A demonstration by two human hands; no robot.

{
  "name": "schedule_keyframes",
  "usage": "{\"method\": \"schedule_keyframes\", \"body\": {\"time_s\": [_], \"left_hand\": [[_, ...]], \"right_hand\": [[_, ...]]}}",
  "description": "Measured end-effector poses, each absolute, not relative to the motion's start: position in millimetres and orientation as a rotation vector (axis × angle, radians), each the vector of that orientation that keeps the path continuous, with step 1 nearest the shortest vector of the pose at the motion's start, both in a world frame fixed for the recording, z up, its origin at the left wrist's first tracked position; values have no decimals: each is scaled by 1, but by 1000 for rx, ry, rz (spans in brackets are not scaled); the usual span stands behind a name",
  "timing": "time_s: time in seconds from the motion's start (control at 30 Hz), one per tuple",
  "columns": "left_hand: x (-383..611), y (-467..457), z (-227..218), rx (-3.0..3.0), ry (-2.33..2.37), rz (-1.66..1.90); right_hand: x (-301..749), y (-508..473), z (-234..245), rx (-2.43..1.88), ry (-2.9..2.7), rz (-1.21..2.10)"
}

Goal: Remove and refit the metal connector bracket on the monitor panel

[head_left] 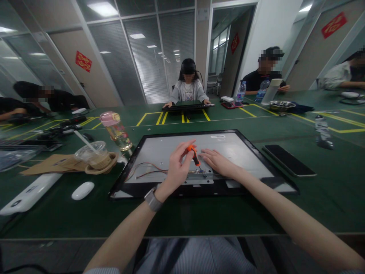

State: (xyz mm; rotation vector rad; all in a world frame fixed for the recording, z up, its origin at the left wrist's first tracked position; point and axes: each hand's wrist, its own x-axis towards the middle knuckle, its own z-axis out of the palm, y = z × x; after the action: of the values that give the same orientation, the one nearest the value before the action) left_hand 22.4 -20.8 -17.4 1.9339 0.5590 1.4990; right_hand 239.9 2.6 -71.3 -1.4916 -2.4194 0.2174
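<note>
In front of me a flat screen panel (236, 152) with a black frame lies with its grey metal back up. My left hand (180, 161) grips an orange and black screwdriver (194, 155) by its handle. The screwdriver leans, its tip down at a metal bracket (201, 176) near the panel's front edge. Flat on the panel, just right of the screwdriver, my right hand (218, 161) rests with fingers stretched out. Thin brown wires (148, 166) run from the bracket toward the panel's left side. The screw under the tip is too small to make out.
A black phone (288, 160) lies right of the panel. To the left are a drink cup (92, 152) with a straw, a pink-lidded bottle (115, 129), a white mouse (83, 190) and a white power bank-like object (31, 194). Across the table, another person (188, 87) holds a black panel.
</note>
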Motion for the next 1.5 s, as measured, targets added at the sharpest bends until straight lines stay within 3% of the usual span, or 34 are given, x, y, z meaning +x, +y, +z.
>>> {"method": "schedule_keyframes", "body": {"time_s": [0.13,0.33,0.53,0.8,1.03,1.23,1.5], "left_hand": [[23,-22,-18,1922,522,1455],[22,-20,-17,2063,805,1694],[19,-16,-14,2023,595,1480],[16,-7,-17,2082,728,1570],[17,-10,-19,2056,560,1382],[19,-11,-20,2000,760,1557],[14,-15,-13,2058,690,1424]], "right_hand": [[240,3,-72,-1497,-2421,220],[242,6,-78,-1468,-2402,180],[241,4,-74,-1473,-2413,175],[241,3,-73,-1487,-2403,220],[242,4,-74,-1497,-2423,237],[243,6,-77,-1493,-2405,228],[241,5,-76,-1499,-2411,215]]}}
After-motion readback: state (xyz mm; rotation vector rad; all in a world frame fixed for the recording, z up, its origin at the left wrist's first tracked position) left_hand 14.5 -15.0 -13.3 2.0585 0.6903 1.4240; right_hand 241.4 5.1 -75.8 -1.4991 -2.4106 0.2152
